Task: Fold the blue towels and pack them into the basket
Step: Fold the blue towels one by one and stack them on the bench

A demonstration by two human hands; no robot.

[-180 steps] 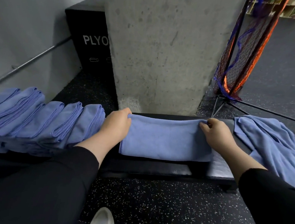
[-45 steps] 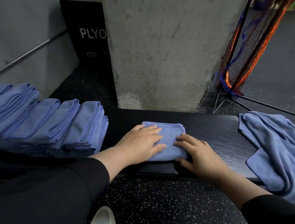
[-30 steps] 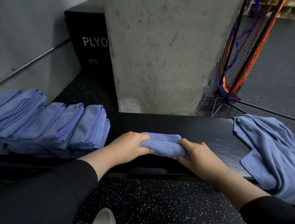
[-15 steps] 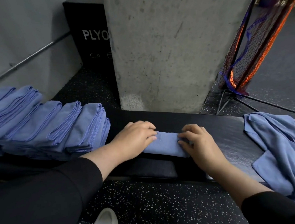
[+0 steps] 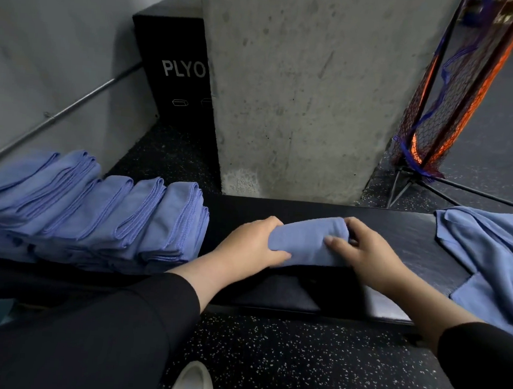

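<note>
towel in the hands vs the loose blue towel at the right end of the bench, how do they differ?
The small folded blue towel is a compact bundle; the loose blue towel lies spread and rumpled. The folded one is gripped by the left hand and the right hand; nothing touches the loose one. The folded one sits mid-bench on the black padded bench; the loose one drapes over its right end. Both are the same blue cloth.
</note>
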